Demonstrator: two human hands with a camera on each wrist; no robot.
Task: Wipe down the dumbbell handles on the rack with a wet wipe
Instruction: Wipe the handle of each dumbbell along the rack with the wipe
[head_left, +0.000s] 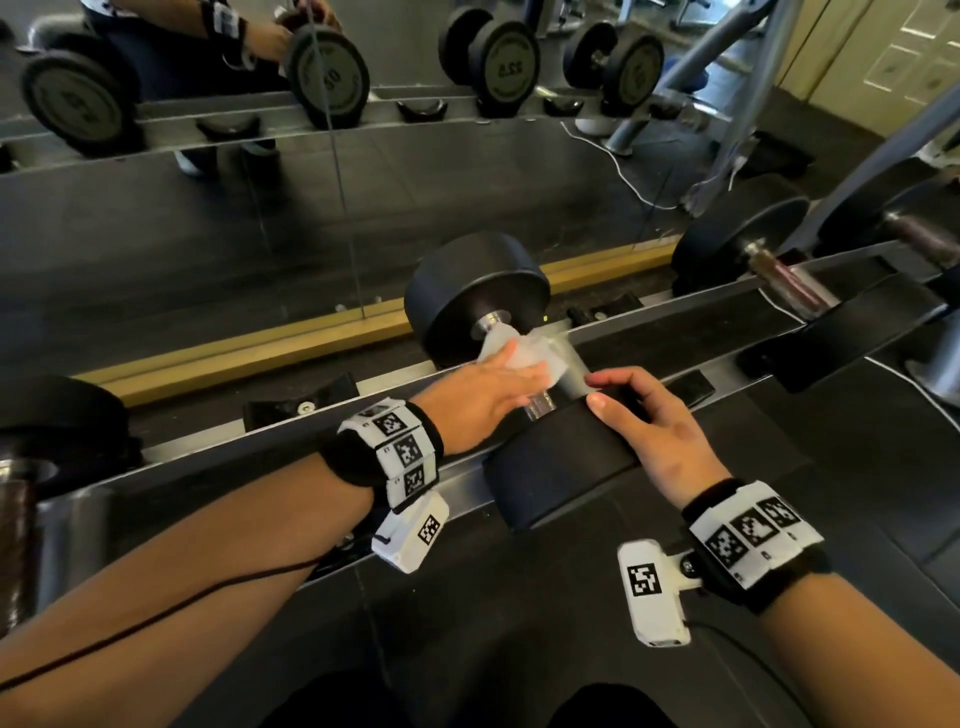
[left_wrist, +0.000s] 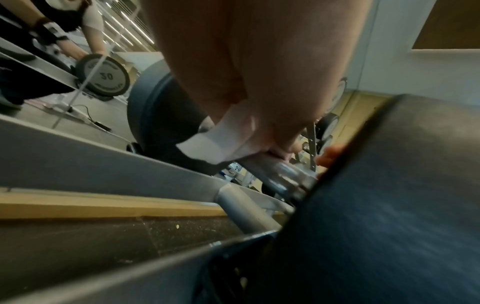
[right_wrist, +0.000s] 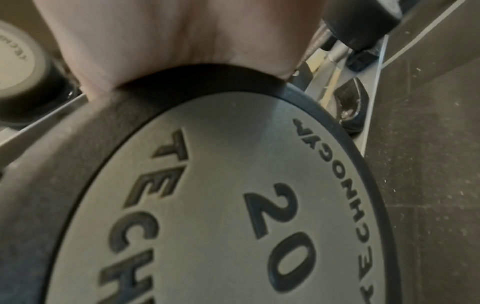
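Note:
A black dumbbell (head_left: 475, 296) lies across the rack (head_left: 208, 457) at the centre of the head view. My left hand (head_left: 488, 387) wraps a white wet wipe (head_left: 524, 356) round the far part of its steel handle (head_left: 569, 376). In the left wrist view the wet wipe (left_wrist: 223, 139) is folded under my fingers (left_wrist: 283, 148) on the handle (left_wrist: 275, 172). My right hand (head_left: 639, 421) rests on top of the near head (head_left: 556, 467), fingers and thumb curled over its inner edge. The right wrist view shows my palm (right_wrist: 182, 45) on that head's face (right_wrist: 221, 195), marked 20.
Another dumbbell (head_left: 743, 244) with a brownish handle (head_left: 795, 283) sits on the rack to the right, and a third (head_left: 52, 421) at the far left. An empty black cradle (head_left: 301, 402) lies between. A mirror (head_left: 208, 218) behind the rack reflects dumbbells and my arm.

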